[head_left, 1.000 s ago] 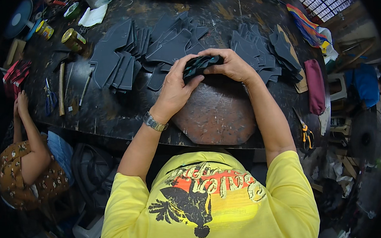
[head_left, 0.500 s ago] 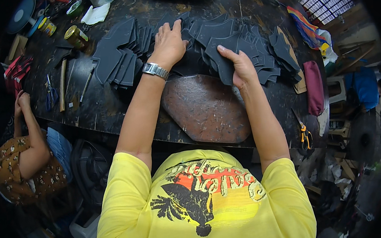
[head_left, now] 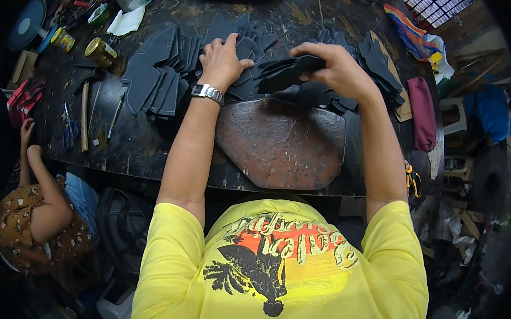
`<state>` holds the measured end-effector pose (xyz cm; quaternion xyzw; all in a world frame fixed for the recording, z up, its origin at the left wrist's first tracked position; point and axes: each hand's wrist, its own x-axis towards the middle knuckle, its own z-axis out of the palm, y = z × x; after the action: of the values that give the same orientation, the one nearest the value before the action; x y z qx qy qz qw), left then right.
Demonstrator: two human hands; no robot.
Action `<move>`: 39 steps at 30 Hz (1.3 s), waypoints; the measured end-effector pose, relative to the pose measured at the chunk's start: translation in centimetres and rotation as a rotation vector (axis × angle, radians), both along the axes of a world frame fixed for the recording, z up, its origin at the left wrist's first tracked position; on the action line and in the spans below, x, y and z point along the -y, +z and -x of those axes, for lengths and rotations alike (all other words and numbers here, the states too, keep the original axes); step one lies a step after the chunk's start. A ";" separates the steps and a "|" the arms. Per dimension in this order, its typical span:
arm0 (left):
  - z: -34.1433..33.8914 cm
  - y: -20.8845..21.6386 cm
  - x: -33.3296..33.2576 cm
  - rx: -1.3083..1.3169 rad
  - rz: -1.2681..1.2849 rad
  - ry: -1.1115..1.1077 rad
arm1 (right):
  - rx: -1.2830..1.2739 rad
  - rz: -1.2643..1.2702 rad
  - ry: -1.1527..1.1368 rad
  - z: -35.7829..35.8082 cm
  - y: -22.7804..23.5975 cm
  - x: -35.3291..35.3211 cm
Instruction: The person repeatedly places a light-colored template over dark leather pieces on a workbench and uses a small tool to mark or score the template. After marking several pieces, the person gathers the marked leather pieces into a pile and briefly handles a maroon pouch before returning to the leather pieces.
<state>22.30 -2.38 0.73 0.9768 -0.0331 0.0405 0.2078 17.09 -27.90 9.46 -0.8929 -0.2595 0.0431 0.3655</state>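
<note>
Dark grey, flat cut-out pieces (head_left: 148,66) lie in overlapping heaps across the far side of the dark table (head_left: 142,146). My left hand (head_left: 222,61), with a metal watch on its wrist, rests on the middle heap, fingers spread. In my right hand (head_left: 339,67) is a bunch of the same dark pieces (head_left: 285,73), gripped at its right end and held tilted above the heap. Some of that hand's fingers are hidden beneath the bunch. Between my forearms, a worn reddish-brown slab (head_left: 281,146) lies at the table's near edge.
Blue-handled scissors (head_left: 69,128), a wooden stick (head_left: 85,115) and a thin pen-like tool (head_left: 115,115) lie at left, near two cans (head_left: 101,50). Orange-handled scissors (head_left: 412,181) show past my right forearm, below a maroon bundle (head_left: 421,112). Another person (head_left: 43,216) sits at left.
My right hand has gathered a bunch of pieces from the right-hand heap, lifted it and swung it left toward my left hand. My left hand has shifted slightly, still on the heap.
</note>
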 end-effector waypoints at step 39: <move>-7.5 1.4 1.1 -0.199 0.120 0.309 | 0.135 0.714 0.210 -5.9 -1.1 -7.1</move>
<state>29.76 -3.47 2.12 0.9553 0.1405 -0.0229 0.2592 23.00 -20.85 8.39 -0.9335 -0.3415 0.1092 0.0067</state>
